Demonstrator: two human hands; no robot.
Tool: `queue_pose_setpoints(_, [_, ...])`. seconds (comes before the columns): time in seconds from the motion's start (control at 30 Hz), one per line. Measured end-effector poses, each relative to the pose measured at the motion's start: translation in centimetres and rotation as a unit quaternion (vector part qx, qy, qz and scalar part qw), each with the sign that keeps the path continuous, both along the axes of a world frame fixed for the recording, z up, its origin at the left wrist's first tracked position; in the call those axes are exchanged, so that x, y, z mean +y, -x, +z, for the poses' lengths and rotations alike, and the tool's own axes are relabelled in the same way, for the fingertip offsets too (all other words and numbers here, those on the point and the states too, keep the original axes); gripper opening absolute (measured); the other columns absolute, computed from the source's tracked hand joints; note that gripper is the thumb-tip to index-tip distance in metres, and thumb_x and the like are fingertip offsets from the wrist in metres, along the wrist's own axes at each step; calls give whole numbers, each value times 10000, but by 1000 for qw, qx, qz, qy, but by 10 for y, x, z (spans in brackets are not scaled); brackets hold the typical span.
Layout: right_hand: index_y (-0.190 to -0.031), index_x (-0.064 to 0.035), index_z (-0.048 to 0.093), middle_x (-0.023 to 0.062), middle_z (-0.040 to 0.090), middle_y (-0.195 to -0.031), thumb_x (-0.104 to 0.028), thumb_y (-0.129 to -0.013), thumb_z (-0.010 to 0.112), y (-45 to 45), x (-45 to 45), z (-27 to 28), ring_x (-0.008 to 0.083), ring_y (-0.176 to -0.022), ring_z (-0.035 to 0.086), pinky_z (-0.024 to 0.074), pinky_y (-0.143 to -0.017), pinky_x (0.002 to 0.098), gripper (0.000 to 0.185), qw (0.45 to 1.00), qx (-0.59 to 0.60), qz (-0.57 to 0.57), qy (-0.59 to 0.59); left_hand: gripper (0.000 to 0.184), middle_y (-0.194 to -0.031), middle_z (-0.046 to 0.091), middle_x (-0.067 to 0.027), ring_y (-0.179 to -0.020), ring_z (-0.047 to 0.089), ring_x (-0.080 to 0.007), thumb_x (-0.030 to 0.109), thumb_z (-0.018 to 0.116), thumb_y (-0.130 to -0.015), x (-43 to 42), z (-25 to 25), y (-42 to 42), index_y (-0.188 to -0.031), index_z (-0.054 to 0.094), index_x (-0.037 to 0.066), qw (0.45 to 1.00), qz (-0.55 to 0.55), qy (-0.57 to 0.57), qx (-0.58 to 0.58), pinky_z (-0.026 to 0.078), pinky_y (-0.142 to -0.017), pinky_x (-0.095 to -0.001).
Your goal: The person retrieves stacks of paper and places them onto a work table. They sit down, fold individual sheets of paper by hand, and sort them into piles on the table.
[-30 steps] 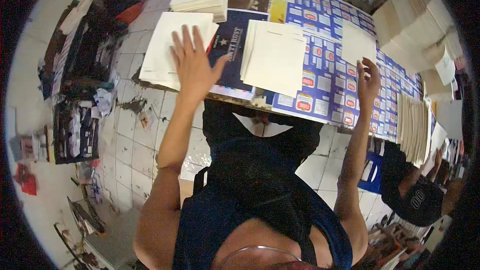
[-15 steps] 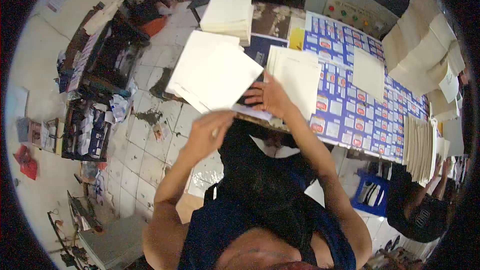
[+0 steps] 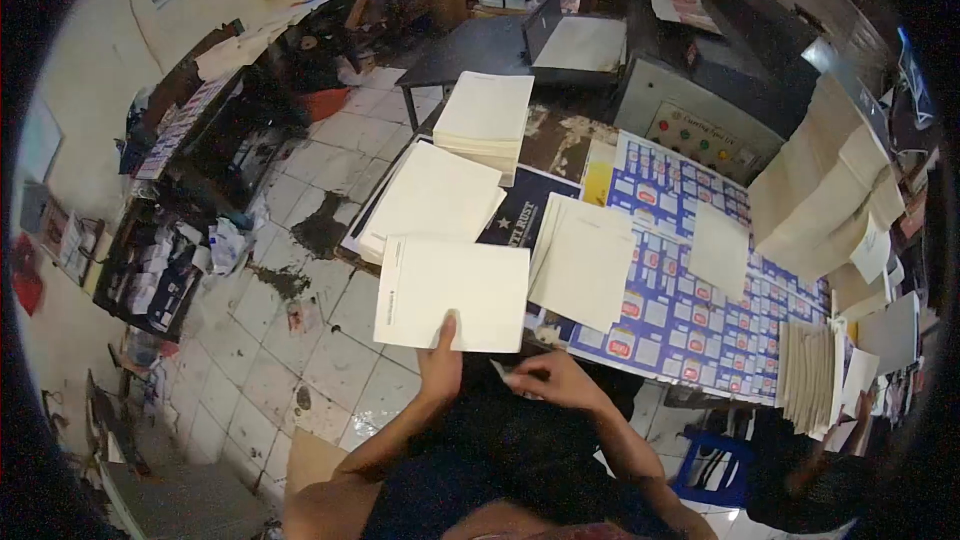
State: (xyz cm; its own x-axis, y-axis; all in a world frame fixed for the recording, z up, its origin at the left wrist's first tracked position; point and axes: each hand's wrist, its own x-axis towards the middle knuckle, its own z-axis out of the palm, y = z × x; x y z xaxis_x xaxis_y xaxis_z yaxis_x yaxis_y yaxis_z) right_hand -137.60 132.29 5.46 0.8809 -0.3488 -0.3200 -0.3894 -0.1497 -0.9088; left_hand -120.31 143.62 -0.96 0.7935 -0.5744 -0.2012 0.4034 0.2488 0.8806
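Observation:
My left hand (image 3: 440,365) grips a cream sheet of paper (image 3: 455,290) by its near edge, thumb on top; fine print runs along the sheet's left side. Whether it is one sheet or several layers I cannot tell. Just right of it, my right hand (image 3: 555,380) is closed with fingers curled, a small pale bit showing at the fingertips. Beyond the held sheet lies a loose pile of cream paper (image 3: 435,190) at the table's left edge. Another cream pile (image 3: 585,260) rests to the right, past a dark printed sheet (image 3: 520,202).
A taller paper stack (image 3: 485,115) stands at the back. Blue printed sheets (image 3: 650,340) cover the right side of the table, with more paper stacks (image 3: 810,370) at its end. A control panel (image 3: 700,130) stands behind. Another person works at far right, near a blue plastic stool (image 3: 712,470).
My left hand now holds a cream sheet in front of the pile. My right hand has drawn back toward my body and its spread fingers have curled. The view has tilted up.

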Motion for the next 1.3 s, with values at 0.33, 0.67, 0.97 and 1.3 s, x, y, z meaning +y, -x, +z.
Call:
queue_pose_setpoints(0.33, [-1052,43,596,165,650,-971,-275,-737,784,1,-22,49,241,-881,632,501,-762,342,485,946,-153,-214,190,334,-1117,604,-129,-1017,591,-202,87,650,-859,-9,32,3,-1141,541,-55,981,-180,77,13,484,-875,-330])
queue_pose_setpoints(0.67, [-952,31,598,77,669,-835,-85,-816,688,6,-27,21,103,-732,610,492,-681,251,200,955,-153,-254,-4,323,-1048,655,-112,-934,626,-170,25,708,-783,-25,38,-1,-1082,607,-44,969,-228,4,-92,514,-834,-314])
queue_pose_setpoints(0.97, [-968,22,627,23,654,-791,-180,-902,611,6,-22,-18,57,-671,578,481,-617,219,213,884,-236,-373,-154,253,-951,671,-99,-825,635,-134,64,686,-817,-52,48,11,-1030,616,-53,966,-242,-12,-94,531,-724,-298])
queue_pose_setpoints(1.3, [-955,3,639,27,661,-814,-258,-920,594,10,-27,-34,73,-664,597,491,-618,221,267,851,-224,-422,-216,483,-923,661,-51,-792,630,-98,459,435,-966,-49,48,17,-1081,593,18,963,-257,31,73,518,-673,-260])
